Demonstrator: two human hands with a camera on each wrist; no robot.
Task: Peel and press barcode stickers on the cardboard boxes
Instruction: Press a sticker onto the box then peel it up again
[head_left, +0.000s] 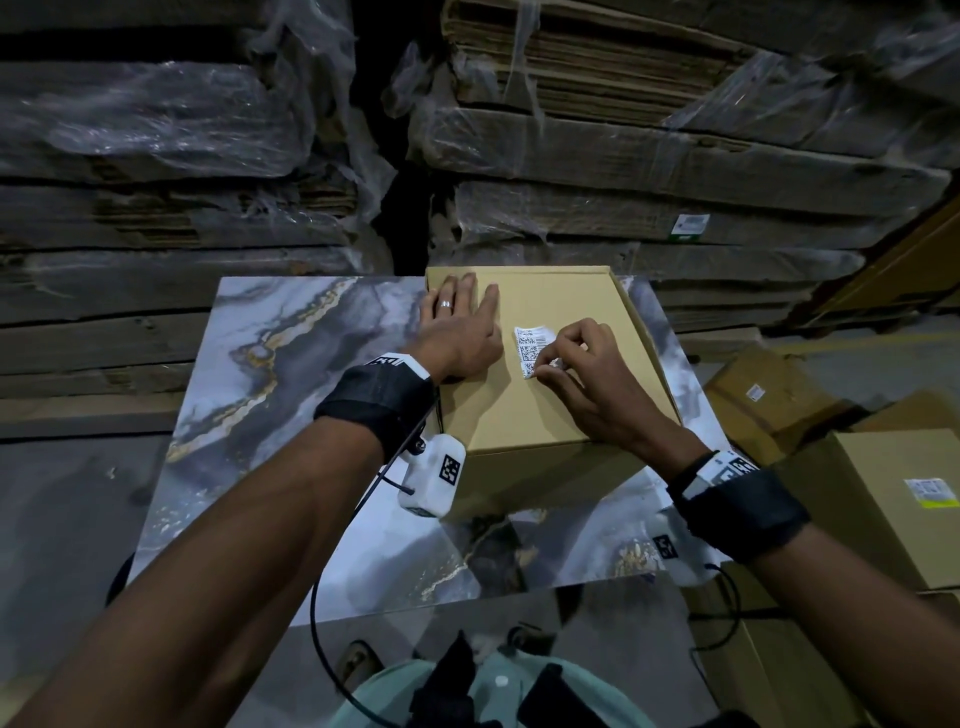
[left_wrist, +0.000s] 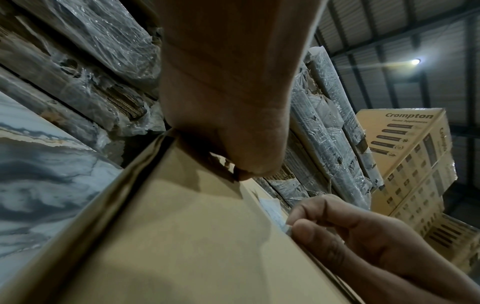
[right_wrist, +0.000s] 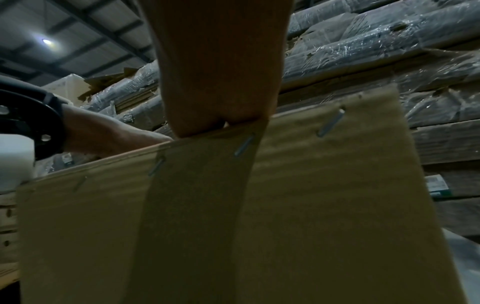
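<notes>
A plain cardboard box (head_left: 550, 410) lies on the marble-patterned table (head_left: 291, 395). A white barcode sticker (head_left: 531, 347) lies on the box's top face. My left hand (head_left: 460, 332) rests flat on the top's left part, fingers straight, a ring on one finger. My right hand (head_left: 571, 364) has its fingers curled and pinches the sticker's near right corner, which looks lifted. In the left wrist view the right hand (left_wrist: 337, 232) holds the sticker's edge (left_wrist: 275, 216) on the box (left_wrist: 182, 236). The right wrist view shows the box's stapled side (right_wrist: 324, 205) and my palm from below.
Shrink-wrapped stacks of flat cardboard (head_left: 623, 156) rise behind the table. Several cardboard boxes (head_left: 883, 499) with labels stand on the floor at the right. A cable (head_left: 332, 623) hangs from my left wrist camera. Printed cartons (left_wrist: 410, 164) are stacked farther off.
</notes>
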